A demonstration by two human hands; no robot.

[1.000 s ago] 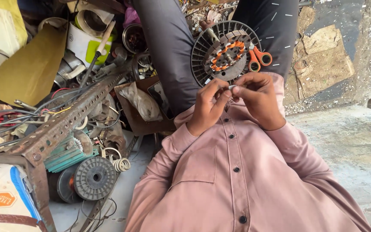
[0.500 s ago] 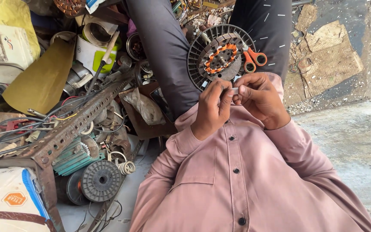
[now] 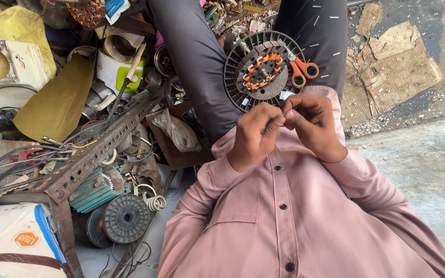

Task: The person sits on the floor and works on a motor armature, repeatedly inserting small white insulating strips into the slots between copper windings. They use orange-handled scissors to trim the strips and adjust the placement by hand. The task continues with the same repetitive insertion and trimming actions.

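My left hand (image 3: 256, 135) and my right hand (image 3: 312, 126) meet fingertip to fingertip in front of my pink shirt (image 3: 289, 216). Both pinch a small thin piece, too small to identify. Just beyond the fingers, a round dark finned motor disc (image 3: 243, 82) with an orange-wound ring at its centre rests on my lap between my dark trouser legs. Orange-handled scissors (image 3: 303, 72) lie against the disc's right rim.
To the left is a pile of scrap: a rusty perforated angle bar (image 3: 91, 157), a black spool (image 3: 126, 218), a green finned motor part (image 3: 93, 190), a white tub (image 3: 114, 69), wires and a white carton (image 3: 11, 247). Broken cardboard (image 3: 395, 62) lies on the concrete at the right.
Both hands stay pinched together at the same spot by the disc, with the fingers shifting slightly. The view has drifted a little, so the clutter sits lower and further right in frame.
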